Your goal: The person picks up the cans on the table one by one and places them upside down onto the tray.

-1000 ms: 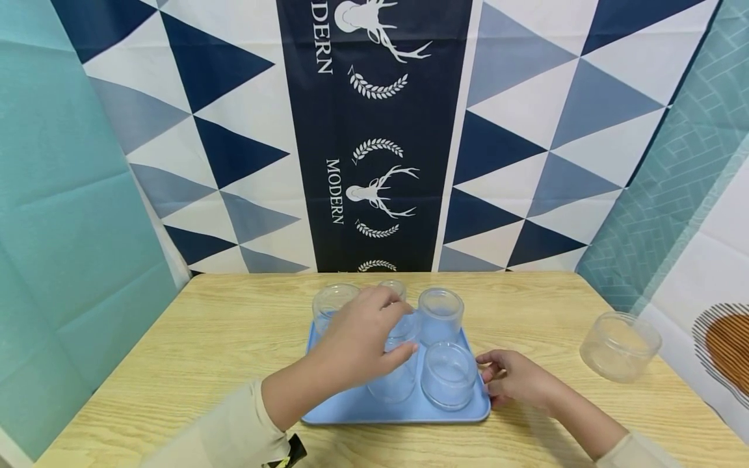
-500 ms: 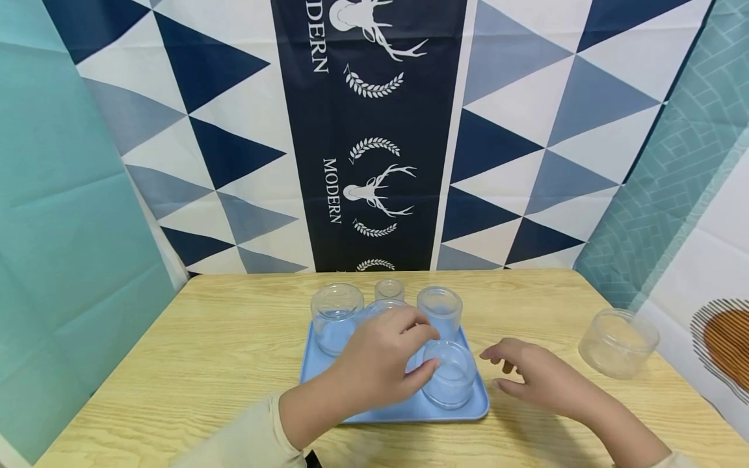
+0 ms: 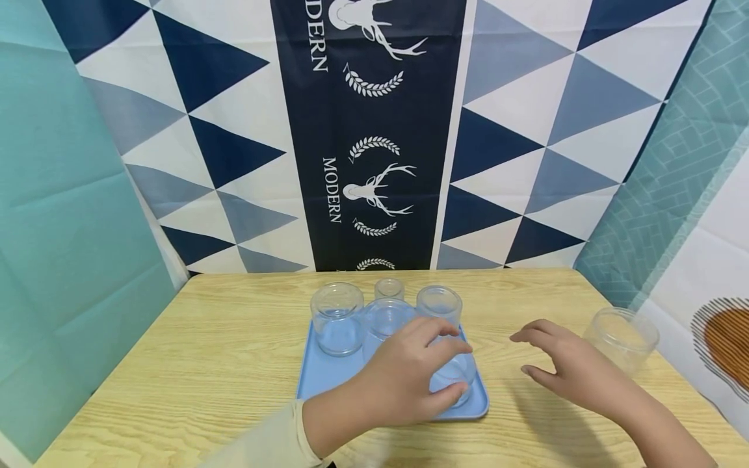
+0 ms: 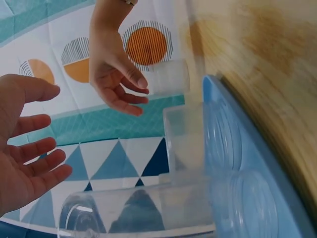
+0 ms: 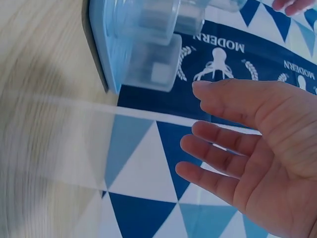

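A blue tray (image 3: pixel 328 377) on the table carries several clear round jars. My left hand (image 3: pixel 409 374) hovers over the tray's front right, fingers spread and holding nothing. It partly hides the front right jar (image 3: pixel 461 369) and the tall middle jar (image 3: pixel 385 318). In the left wrist view, a gap separates my left hand (image 4: pixel 25 158) from the tall jar (image 4: pixel 133 210). My right hand (image 3: pixel 576 367) is raised off the table to the right of the tray, fingers loosely bent and holding nothing. Behind it stands a lone clear jar (image 3: pixel 627 331), partly covered by the hand.
A wide clear jar (image 3: pixel 337 322) occupies the tray's back left, another jar (image 3: pixel 439 302) its back right. One small jar (image 3: pixel 389 288) stands at the back; whether on the tray, I cannot tell. Patterned cloth (image 3: pixel 515 130) hangs behind the wooden table (image 3: pixel 205 357).
My left hand has moved right across the tray, from the middle jar towards the front right one. My right hand has left the tray's right edge and moved right, towards the lone jar.
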Action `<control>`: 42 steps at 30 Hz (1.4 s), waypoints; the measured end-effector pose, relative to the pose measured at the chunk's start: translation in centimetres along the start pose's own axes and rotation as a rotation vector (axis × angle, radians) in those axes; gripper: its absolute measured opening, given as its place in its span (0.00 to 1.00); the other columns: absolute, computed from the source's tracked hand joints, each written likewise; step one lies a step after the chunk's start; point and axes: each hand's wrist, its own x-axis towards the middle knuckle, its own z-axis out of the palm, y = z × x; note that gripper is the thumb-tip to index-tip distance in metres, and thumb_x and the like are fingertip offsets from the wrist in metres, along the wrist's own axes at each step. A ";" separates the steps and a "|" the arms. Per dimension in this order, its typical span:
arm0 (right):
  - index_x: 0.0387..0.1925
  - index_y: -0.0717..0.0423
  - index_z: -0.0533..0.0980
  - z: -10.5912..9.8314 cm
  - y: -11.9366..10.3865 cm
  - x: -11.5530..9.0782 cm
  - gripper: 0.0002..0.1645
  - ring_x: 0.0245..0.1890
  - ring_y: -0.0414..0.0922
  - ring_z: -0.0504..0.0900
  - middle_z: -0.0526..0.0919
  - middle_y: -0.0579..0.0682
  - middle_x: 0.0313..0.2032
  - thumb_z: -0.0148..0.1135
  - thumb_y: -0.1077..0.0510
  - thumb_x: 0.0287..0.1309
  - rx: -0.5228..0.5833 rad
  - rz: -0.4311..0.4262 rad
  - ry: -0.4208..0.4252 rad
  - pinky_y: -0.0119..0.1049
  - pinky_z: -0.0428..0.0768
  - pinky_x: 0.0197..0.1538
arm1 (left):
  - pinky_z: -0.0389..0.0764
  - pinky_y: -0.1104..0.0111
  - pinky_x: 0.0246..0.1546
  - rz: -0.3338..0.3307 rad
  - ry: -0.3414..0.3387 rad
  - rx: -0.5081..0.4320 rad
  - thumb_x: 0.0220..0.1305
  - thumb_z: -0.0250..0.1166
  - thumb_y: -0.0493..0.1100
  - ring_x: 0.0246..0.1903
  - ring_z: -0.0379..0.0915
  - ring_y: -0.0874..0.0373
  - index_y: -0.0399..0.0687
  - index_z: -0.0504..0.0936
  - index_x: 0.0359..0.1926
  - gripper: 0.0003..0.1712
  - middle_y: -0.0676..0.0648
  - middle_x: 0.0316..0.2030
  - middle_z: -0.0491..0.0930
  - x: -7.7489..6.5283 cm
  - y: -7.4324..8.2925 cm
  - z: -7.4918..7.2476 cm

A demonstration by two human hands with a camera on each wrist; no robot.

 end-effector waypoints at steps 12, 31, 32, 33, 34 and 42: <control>0.44 0.58 0.80 -1.0 1.9 -1.4 0.33 0.40 0.54 0.80 0.79 0.55 0.45 0.82 0.63 0.29 -0.056 0.051 0.032 0.47 0.81 0.36 | 0.64 0.75 0.62 0.001 -0.058 -0.035 0.57 0.71 0.54 0.57 0.68 0.58 0.52 0.81 0.53 0.24 0.50 0.56 0.73 0.3 0.3 2.1; 0.45 0.62 0.78 -2.2 6.4 -4.4 0.33 0.46 0.65 0.73 0.75 0.67 0.48 0.80 0.66 0.29 -0.104 0.169 0.085 0.50 0.69 0.43 | 0.65 0.76 0.59 0.051 -0.156 0.043 0.59 0.67 0.58 0.57 0.67 0.62 0.58 0.79 0.58 0.27 0.52 0.57 0.72 1.6 0.5 5.5; 0.44 0.63 0.79 -2.3 6.6 -4.5 0.33 0.45 0.65 0.74 0.75 0.67 0.48 0.80 0.66 0.28 -0.111 0.178 0.080 0.51 0.70 0.43 | 0.66 0.76 0.58 0.063 -0.153 0.057 0.59 0.67 0.58 0.57 0.67 0.62 0.58 0.79 0.58 0.27 0.52 0.57 0.72 1.7 0.5 5.7; 0.44 0.64 0.79 -2.3 6.8 -4.6 0.33 0.45 0.65 0.74 0.75 0.67 0.47 0.80 0.67 0.27 -0.118 0.184 0.076 0.51 0.71 0.42 | 0.66 0.76 0.58 0.073 -0.151 0.067 0.58 0.67 0.58 0.57 0.67 0.62 0.58 0.79 0.58 0.27 0.52 0.57 0.72 1.8 0.6 5.9; 0.44 0.64 0.79 -2.4 7.0 -4.7 0.34 0.45 0.65 0.74 0.75 0.67 0.47 0.81 0.67 0.26 -0.128 0.186 0.075 0.52 0.71 0.41 | 0.66 0.76 0.57 0.084 -0.150 0.079 0.58 0.67 0.59 0.57 0.68 0.62 0.58 0.79 0.58 0.27 0.52 0.57 0.73 1.9 0.6 6.1; 0.45 0.67 0.77 -2.5 8.5 -5.3 0.35 0.43 0.70 0.73 0.74 0.73 0.46 0.81 0.64 0.27 -0.129 0.225 0.019 0.61 0.74 0.39 | 0.67 0.79 0.54 0.074 -0.213 0.092 0.59 0.66 0.59 0.53 0.68 0.63 0.58 0.78 0.59 0.28 0.52 0.57 0.72 2.8 1.5 7.4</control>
